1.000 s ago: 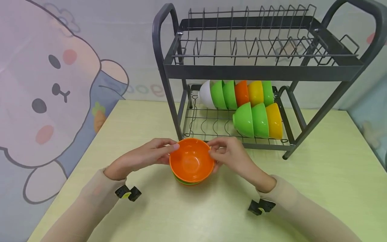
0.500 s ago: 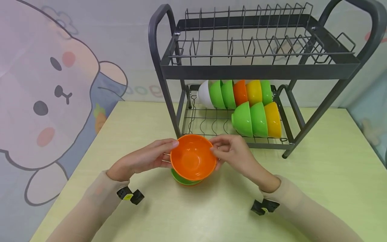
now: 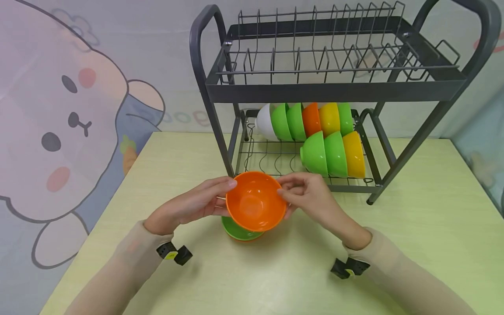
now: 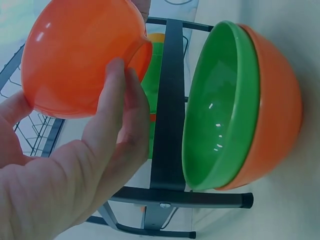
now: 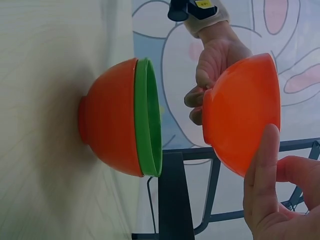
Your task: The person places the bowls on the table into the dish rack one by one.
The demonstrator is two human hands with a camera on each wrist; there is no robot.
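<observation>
An orange bowl [image 3: 257,203] is held up off the table between both hands, its inside facing the head camera. My left hand [image 3: 201,199] grips its left side, thumb at the rim and fingers beneath, as the left wrist view shows. On the right, my right hand [image 3: 309,194] pinches the rim between thumb and fingers. Below the held bowl, a green bowl [image 4: 215,115] sits nested in a second orange bowl [image 5: 112,117] on the table. In the head view the held bowl partly covers this stack.
A dark two-tier dish rack [image 3: 334,92] stands behind the hands. Its lower shelf bears two rows of bowls on their sides, among them a white bowl [image 3: 267,123], green bowls [image 3: 313,153] and a yellow bowl [image 3: 354,155]. The pale table [image 3: 189,153] extends to both sides.
Both hands have lifted the orange bowl from the stack and moved it slightly up and right. More of the green bowl beneath now shows.
</observation>
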